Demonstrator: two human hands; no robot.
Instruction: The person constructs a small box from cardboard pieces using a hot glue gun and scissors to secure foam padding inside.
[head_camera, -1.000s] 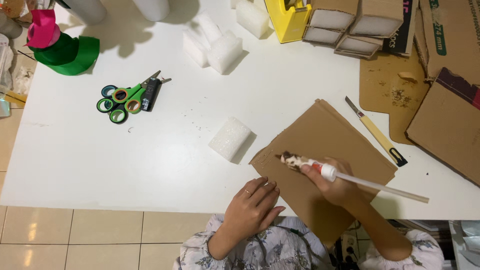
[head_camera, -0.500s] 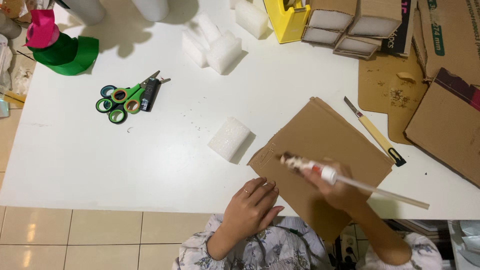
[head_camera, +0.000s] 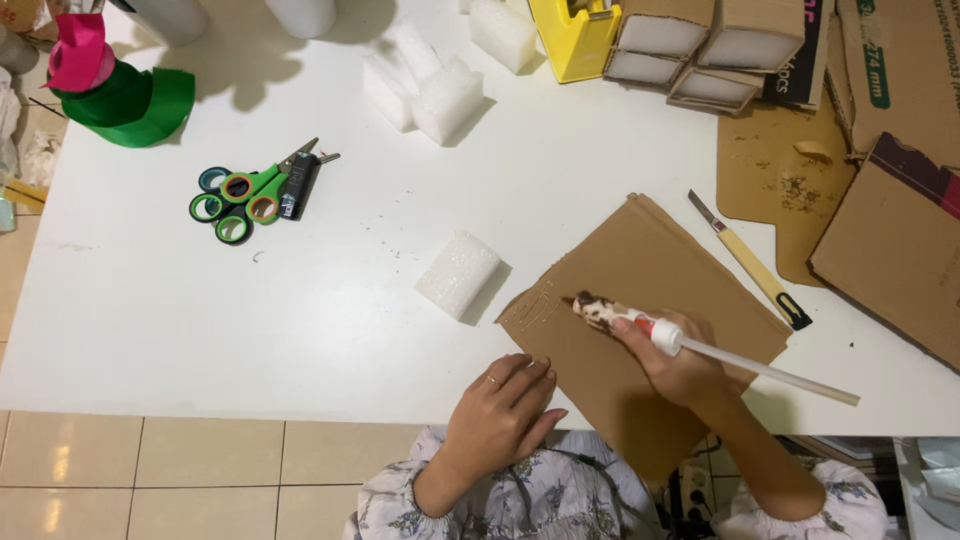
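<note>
Two hands are at work near the front edge of the white table (head_camera: 200, 330), seen from the head camera looking straight down. Her right hand (head_camera: 680, 365) is closed around a glue gun (head_camera: 610, 315), its stained nozzle pressed to the near left corner of a brown cardboard sheet (head_camera: 650, 270), a long white glue stick (head_camera: 780, 372) trailing out behind toward the right. Faint lines of glue show just beside the tip. The left hand (head_camera: 505, 410) holds nothing; it lies flat with fingers loosely spread at the table's front edge, just beside the sheet's corner. A white foam block (head_camera: 458, 274) sits near the sheet on its left, apart from it. I judge gluing to be the step in hand. A craft knife (head_camera: 750, 262) lies by the sheet's right edge; scissors (head_camera: 245, 192) rest well off toward the left.
</note>
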